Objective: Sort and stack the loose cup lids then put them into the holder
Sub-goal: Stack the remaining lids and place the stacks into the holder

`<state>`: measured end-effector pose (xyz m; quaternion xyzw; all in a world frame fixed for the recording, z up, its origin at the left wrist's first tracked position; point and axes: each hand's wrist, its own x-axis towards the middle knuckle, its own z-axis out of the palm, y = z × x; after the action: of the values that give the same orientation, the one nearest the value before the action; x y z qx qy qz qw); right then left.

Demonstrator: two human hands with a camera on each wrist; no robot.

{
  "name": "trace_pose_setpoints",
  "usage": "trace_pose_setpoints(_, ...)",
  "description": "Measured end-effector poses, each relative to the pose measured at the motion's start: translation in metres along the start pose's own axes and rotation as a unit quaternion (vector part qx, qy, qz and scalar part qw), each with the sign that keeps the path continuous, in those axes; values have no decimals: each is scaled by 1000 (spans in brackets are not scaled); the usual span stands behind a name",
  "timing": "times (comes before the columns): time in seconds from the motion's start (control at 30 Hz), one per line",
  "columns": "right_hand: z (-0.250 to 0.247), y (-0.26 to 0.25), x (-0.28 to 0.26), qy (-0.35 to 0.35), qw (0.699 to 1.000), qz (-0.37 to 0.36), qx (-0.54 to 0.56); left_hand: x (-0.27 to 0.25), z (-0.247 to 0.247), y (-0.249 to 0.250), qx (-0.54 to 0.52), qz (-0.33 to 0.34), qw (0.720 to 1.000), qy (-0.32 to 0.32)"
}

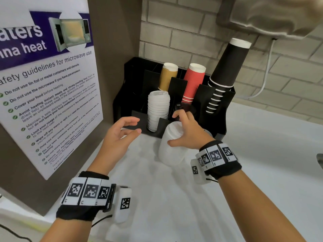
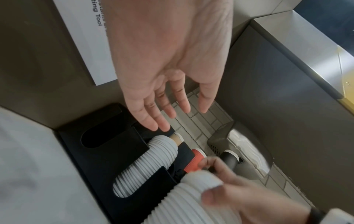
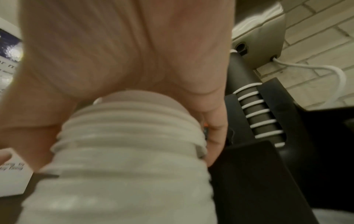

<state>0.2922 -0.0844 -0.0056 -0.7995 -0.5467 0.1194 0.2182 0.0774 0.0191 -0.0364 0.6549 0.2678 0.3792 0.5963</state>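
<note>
Black cup holder (image 1: 216, 119) at frame center, against the tiled wall. Ribbed white lid stack (image 1: 158, 110) upright in its front slot. Second white lid stack (image 1: 172, 145), blurred, center frame, gripped from above by right hand (image 1: 189, 131). Left hand (image 1: 120, 135) alongside, fingers spread, holding nothing.

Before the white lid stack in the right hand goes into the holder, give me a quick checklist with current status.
1. Right hand grips the loose lid stack near its top: ok.
2. Left hand free to steady it, open and holding nothing: ok.
3. Far-left front slot of the black holder empty: ok.
4. Neighbouring slot already holds a white lid stack: not ok for more.
5. Loose stack neatly nested along its whole length: cannot tell, blurred.
6. Slot behind the right hand clear: not ok, dark lids there.
</note>
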Motion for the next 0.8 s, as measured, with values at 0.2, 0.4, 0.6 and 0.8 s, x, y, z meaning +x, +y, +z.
trace_pose_setpoints(0.2, -17, -34, -17, 73, 983, -71, 153, -6, 28, 4, -28, 2, 995, -94)
trace_pose_setpoints(0.4, -18, -57, -39, 8, 962, -73, 262, -6, 43, 4, -94, 34, 985, -143)
trace_pose_setpoints(0.6, -37, -51, -49, -29, 964, -72, 255, -7, 43, 6, -57, 47, 986, -148)
trace_pose_setpoints(0.8, -42, -50, -51, -15, 965, -76, 249, -7, 48, 8, -52, 52, 986, -147)
